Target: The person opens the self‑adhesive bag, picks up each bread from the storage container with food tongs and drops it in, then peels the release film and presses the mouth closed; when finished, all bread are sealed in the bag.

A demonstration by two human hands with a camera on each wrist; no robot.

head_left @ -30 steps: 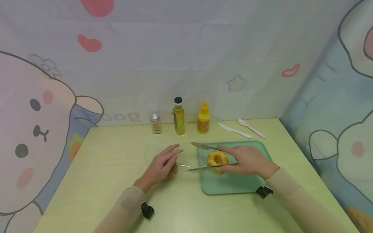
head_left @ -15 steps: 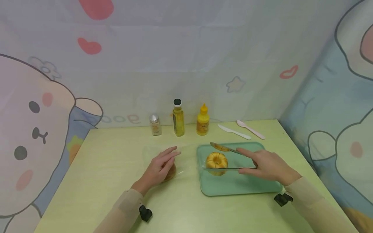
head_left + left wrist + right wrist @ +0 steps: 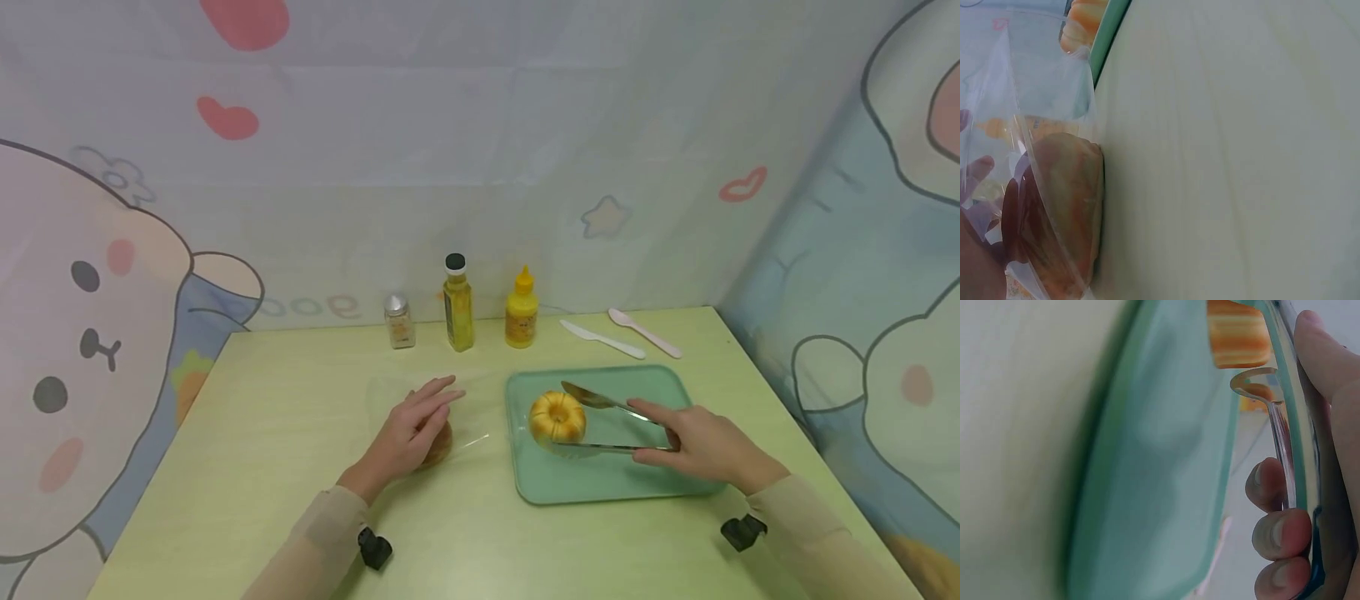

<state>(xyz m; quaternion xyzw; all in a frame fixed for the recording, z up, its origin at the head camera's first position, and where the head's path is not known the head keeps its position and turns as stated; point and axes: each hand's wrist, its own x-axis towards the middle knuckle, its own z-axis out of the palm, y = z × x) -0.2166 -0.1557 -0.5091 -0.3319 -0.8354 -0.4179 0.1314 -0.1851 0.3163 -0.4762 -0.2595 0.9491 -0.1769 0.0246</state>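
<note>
My left hand (image 3: 408, 429) holds a clear plastic bag (image 3: 471, 417) on the table, fingers pointing right. A brown bread roll (image 3: 438, 446) lies inside the bag, partly beneath the hand; in the left wrist view the roll (image 3: 1069, 206) shows through the film. My right hand (image 3: 708, 446) grips metal tongs (image 3: 592, 400) over the green tray (image 3: 615, 479). The tongs' arms stand spread, one behind and one in front of a golden, pumpkin-shaped bun (image 3: 557, 417) on the tray. In the right wrist view, the curled fingers (image 3: 1279, 531) hold the tongs.
Along the back stand a shaker (image 3: 400, 323), an oil bottle (image 3: 458, 304) and a yellow squeeze bottle (image 3: 521, 310). A white plastic knife (image 3: 602, 339) and a pink spoon (image 3: 645, 333) lie behind the tray. A printed cloth (image 3: 390, 167) hangs behind the table.
My right hand has drawn the tongs rightward, away from the bag's right end; their tips are now around the bun's right side. Left hand, bag and bun have stayed in place.
</note>
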